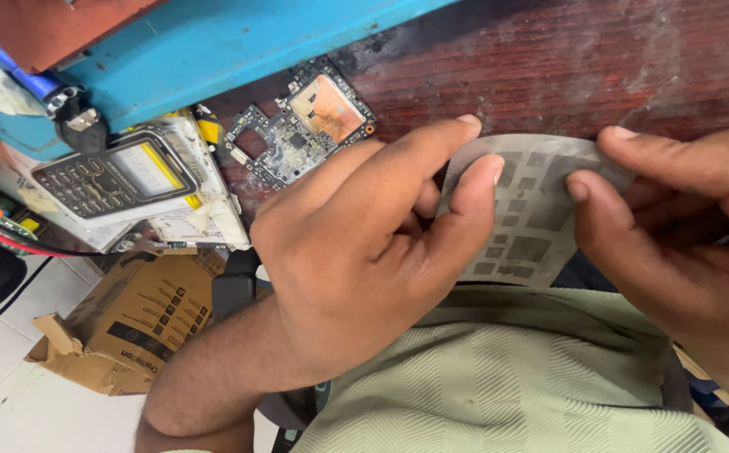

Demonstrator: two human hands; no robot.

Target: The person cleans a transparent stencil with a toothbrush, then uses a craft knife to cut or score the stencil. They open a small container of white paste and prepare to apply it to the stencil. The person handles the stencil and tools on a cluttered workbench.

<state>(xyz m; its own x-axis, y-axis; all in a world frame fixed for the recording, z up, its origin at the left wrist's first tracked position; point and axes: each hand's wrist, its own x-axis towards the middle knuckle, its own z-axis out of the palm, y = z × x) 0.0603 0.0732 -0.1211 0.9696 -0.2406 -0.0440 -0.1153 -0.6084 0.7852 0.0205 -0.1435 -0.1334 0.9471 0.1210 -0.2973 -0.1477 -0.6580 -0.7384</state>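
Observation:
A thin grey metal stencil sheet (532, 222) with several rectangular hole patterns is held between both hands, above my lap. My left hand (356, 252) pinches its left edge with index and middle fingers on top. My right hand (683, 226) grips its right edge, thumb and index finger pressed on the sheet. A bare phone circuit board (301, 126) with a copper-coloured shield lies on the dark red wooden bench (565, 67), just beyond my left hand.
A keypad phone (113, 178) rests on a white block at the left, next to a blue bench frame (213, 50). A torn cardboard box (129, 323) sits on the pale floor below. Red and black wires (12, 243) run at far left.

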